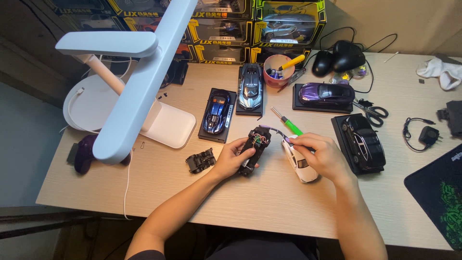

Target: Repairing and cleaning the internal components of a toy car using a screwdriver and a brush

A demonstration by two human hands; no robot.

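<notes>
Head view, wooden desk (269,202), model cars (250,86)

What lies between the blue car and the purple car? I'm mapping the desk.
In the head view, the silver-blue car on its black base stands between the blue car and the purple car, with the pink cup behind it.

Bare forearms, dark short sleeve (144,254)
</notes>
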